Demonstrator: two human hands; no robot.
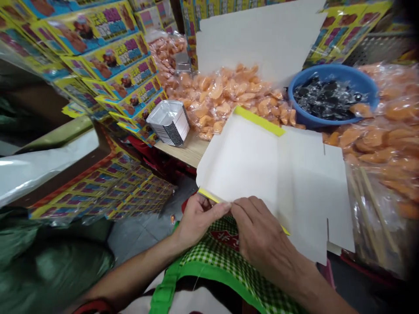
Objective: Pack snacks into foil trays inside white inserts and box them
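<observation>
A flat cardboard box blank (248,161), white inside with yellow edge flaps, lies partly unfolded in front of me and overhangs the table's near edge. The far yellow flap stands turned up. My left hand (199,216) pinches the near yellow flap at its left part, thumb on top. Close beside it, my right hand (255,222) grips the same flap, its fingers curled over the edge. The two hands almost touch at the flap's middle. To the right, the blank's wider panels with slots lie spread out.
A stack of foil trays (168,122) stands left of the blank. Behind lie bagged orange pieces (225,91) and a blue basin (334,117) of small black wrapped items. Printed yellow boxes (114,61) are piled at left. Wooden sticks (369,209) lie at right.
</observation>
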